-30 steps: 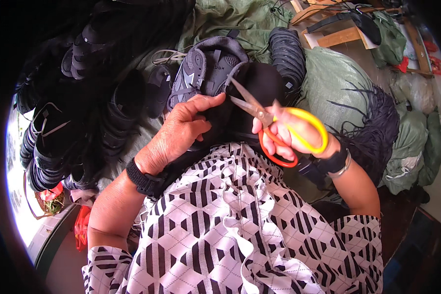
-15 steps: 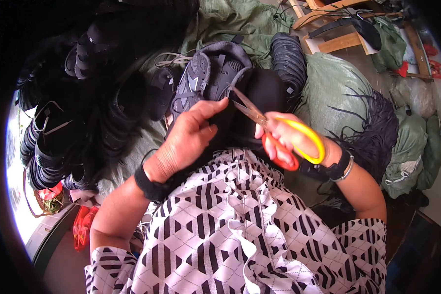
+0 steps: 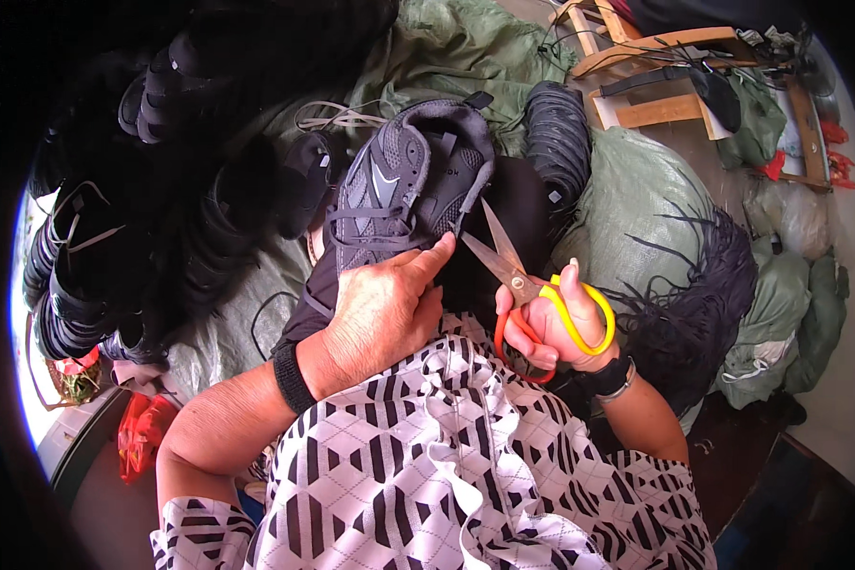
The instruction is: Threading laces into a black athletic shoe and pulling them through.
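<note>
A dark grey lace-up sneaker (image 3: 375,185) rests on my lap, its opening facing up and its tied laces (image 3: 375,228) showing. My left hand (image 3: 380,309) holds the near side of the sneaker, with fingertips at the edge of its collar. In my right hand (image 3: 556,332) is a pair of scissors (image 3: 520,282) with one yellow and one red handle loop. The blades are spread apart and point toward the sneaker's collar, just right of my left fingertips. Whether the left fingers also pinch a thread is too small to tell.
Rows of nested black shoe parts (image 3: 556,142) lie beyond and at the left. A bundle of dark laces (image 3: 708,294) lies on a green woven sack (image 3: 627,185) at the right. Wooden frames (image 3: 660,109) stand at the far right. A red plastic bag (image 3: 142,432) is at the lower left.
My right hand has moved lower with the scissors, and the blades are wider apart. My left hand has come down from a raised pinch onto the sneaker, uncovering more of its laces.
</note>
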Tool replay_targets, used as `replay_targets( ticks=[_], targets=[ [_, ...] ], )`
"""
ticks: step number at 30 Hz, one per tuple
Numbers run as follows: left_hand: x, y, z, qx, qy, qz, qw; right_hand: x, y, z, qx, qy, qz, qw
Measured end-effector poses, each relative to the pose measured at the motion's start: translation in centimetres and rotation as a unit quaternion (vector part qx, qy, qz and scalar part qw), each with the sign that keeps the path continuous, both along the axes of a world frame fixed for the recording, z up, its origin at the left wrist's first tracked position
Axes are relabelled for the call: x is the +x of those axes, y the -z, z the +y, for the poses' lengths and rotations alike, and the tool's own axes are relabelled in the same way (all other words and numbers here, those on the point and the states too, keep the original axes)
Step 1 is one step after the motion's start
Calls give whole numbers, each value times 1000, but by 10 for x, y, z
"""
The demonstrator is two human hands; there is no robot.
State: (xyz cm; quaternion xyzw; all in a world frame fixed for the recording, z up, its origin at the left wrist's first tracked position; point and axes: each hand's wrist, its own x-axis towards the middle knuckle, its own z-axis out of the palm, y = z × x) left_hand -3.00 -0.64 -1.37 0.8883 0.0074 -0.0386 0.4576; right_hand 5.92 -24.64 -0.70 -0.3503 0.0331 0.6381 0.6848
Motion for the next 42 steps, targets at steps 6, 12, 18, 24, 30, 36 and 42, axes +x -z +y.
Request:
replay_targets(
  ticks=[6,12,18,24,30,36,42],
  targets=[
    [3,4,5,-57,21,11,998,15,-23,9,-174,-155,-340,911],
    [4,16,13,-134,60,37,988,24,-41,25,-259,-254,-777,515],
    [6,25,29,-397,92,169,897,43,-43,21,-236,-302,-479,790],
    [-1,17,15,-118,80,10,990,22,-18,1,-84,-86,-111,987],
    [-1,7,11,-26,107,5,994,-5,-16,-9,-95,-23,-8,995],
    [2,12,18,-101,113,15,988,-14,-3,-15,-102,-12,-22,994],
    [6,16,21,-223,102,113,963,-3,-17,-6,-136,-60,-178,973]
  ],
)
